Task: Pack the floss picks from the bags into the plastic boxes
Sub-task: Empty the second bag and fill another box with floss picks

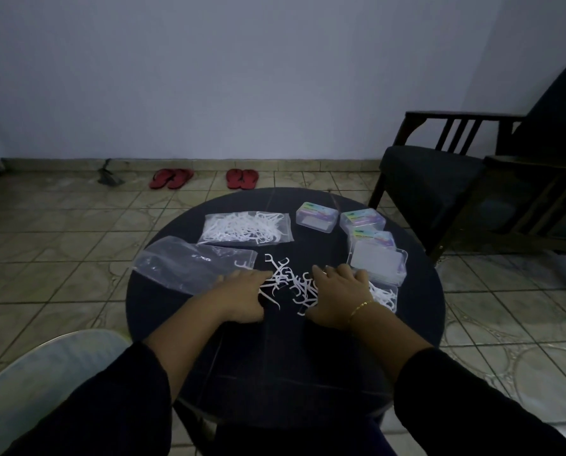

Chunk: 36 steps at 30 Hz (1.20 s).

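1. The left hand (243,296) lies palm down on the round dark table (163,311), fingers stretched forward and flat; it grips nothing, its fingertips resting on the edge of the loose floss picks (286,281).
2. The right hand (336,292) also lies palm down with fingers spread and fairly straight, holding nothing; a gold bracelet (360,307) circles its wrist.
3. The loose floss picks lie scattered between the two hands and just ahead of their fingertips.
4. An emptied clear bag (189,266) lies just to the outer side of the left hand, touching or nearly touching it.
5. A full bag of picks (247,228) lies farther ahead of the left hand.
6. An open plastic box (378,263) sits just beyond and outside the right hand; some picks (383,296) lie in its lower part beside the wrist.
7. Two closed boxes, one (316,217) ahead and one (362,220) farther outward, stand well beyond the right hand.
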Each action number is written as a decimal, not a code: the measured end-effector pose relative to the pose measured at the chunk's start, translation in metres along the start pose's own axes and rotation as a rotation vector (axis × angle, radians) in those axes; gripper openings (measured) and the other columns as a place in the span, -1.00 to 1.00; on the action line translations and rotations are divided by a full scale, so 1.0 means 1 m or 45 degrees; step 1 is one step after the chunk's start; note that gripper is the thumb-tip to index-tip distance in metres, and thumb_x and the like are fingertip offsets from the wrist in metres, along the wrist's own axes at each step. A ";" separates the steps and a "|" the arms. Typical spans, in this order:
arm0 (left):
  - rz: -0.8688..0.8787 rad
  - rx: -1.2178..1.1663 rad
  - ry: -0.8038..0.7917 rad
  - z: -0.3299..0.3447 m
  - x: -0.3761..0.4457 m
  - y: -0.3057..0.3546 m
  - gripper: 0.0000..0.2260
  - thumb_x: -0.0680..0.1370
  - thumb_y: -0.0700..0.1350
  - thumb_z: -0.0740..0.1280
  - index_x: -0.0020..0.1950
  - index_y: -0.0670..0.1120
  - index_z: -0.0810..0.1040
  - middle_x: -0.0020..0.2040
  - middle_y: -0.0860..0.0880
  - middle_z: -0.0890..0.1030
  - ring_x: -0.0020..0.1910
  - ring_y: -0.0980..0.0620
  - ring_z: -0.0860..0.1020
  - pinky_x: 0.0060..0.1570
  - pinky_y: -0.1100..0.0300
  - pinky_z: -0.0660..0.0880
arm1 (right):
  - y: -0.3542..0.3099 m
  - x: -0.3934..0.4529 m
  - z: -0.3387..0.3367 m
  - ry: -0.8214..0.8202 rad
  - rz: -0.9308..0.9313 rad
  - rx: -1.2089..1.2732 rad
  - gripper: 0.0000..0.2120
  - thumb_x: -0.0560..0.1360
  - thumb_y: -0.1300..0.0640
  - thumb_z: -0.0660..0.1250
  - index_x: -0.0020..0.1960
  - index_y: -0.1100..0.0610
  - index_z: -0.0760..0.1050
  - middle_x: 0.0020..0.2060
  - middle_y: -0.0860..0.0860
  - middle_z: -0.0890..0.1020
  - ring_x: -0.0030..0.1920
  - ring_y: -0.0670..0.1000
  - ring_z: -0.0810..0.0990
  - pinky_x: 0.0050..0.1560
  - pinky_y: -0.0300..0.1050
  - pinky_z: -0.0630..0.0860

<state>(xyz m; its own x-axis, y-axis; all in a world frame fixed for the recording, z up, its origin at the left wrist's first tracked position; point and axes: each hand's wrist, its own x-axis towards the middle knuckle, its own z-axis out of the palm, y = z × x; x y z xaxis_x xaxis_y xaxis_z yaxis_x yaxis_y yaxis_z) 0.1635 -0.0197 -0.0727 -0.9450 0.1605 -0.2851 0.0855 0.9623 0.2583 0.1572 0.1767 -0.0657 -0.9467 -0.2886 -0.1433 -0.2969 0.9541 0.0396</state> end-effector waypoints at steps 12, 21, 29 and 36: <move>0.096 0.205 0.142 -0.004 0.010 0.004 -0.33 0.54 0.11 0.29 0.55 0.09 0.02 0.54 0.00 0.13 0.50 -0.05 0.15 0.41 -0.05 0.07 | -0.007 0.008 0.002 0.036 0.050 -0.019 -0.25 0.43 -0.36 0.19 0.46 0.04 0.18 0.37 0.05 0.38 0.40 0.13 0.21 0.32 0.14 0.12; 0.168 0.252 0.307 0.000 0.017 0.020 -0.63 0.58 0.05 0.25 0.39 0.09 0.39 0.35 0.06 0.46 0.38 -0.05 0.28 0.36 -0.03 0.13 | -0.012 0.009 0.006 0.181 0.045 0.130 -0.60 0.54 0.04 0.21 0.37 0.00 0.32 0.23 -0.02 0.53 0.31 0.08 0.30 0.27 0.09 0.15; 0.202 0.288 0.369 0.005 0.021 0.022 -0.75 0.59 0.03 0.23 0.24 0.08 0.55 0.18 0.04 0.55 0.31 -0.04 0.32 0.25 -0.02 0.20 | -0.009 0.001 0.004 0.078 0.151 -0.031 -0.59 0.51 -0.12 0.18 0.25 0.06 0.49 0.36 0.07 0.29 0.37 0.11 0.18 0.30 0.09 0.12; 0.252 0.321 0.455 0.007 0.021 0.022 -0.78 0.58 0.06 0.24 0.16 0.10 0.60 0.16 0.06 0.51 0.28 0.00 0.32 0.22 0.07 0.18 | -0.010 0.000 0.002 0.176 0.137 0.025 -0.73 0.50 0.02 0.23 0.14 0.06 0.55 0.25 0.02 0.41 0.30 0.11 0.23 0.25 0.05 0.16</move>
<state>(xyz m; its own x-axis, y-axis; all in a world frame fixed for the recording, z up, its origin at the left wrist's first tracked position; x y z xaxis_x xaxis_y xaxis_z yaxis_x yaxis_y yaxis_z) 0.1479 0.0065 -0.0792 -0.9485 0.3028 0.0932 0.3067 0.9513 0.0307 0.1609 0.1672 -0.0677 -0.9815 -0.1916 -0.0016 -0.1916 0.9811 0.0278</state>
